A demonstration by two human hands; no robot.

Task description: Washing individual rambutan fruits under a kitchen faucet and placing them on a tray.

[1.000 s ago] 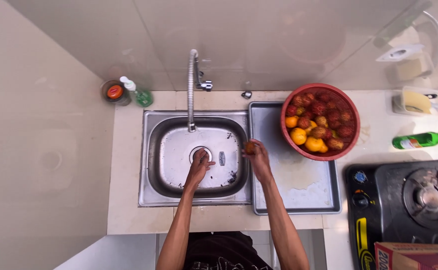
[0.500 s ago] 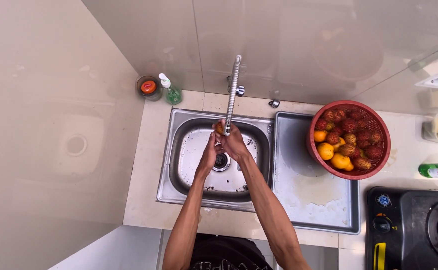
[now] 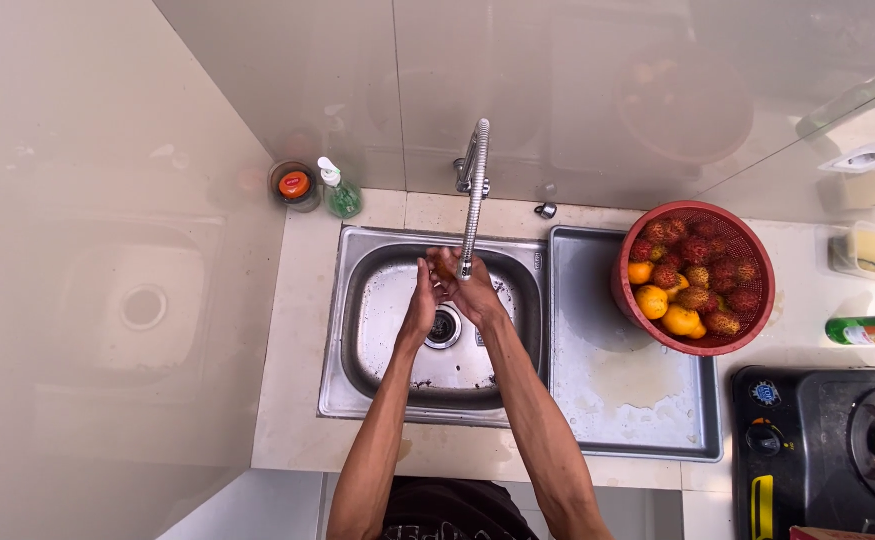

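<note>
Both my hands meet over the steel sink basin, just under the spout of the tall tap. My left hand presses against my right hand, fingers pointing up toward the spout. My right hand's fingers curl inward. The small orange-red fruit seen between my hands a moment ago is hidden by the fingers. A red colander basket with orange and red spiky fruits stands on the steel draining board to the right.
A soap pump bottle and a small jar stand at the back left of the counter. A green bottle lies at the right, with a gas stove below it. Glossy tiled walls rise at the left and back.
My right hand brought a small fruit from beside the basket to the tap, where both hands closed together. The view shifted left and upward.
</note>
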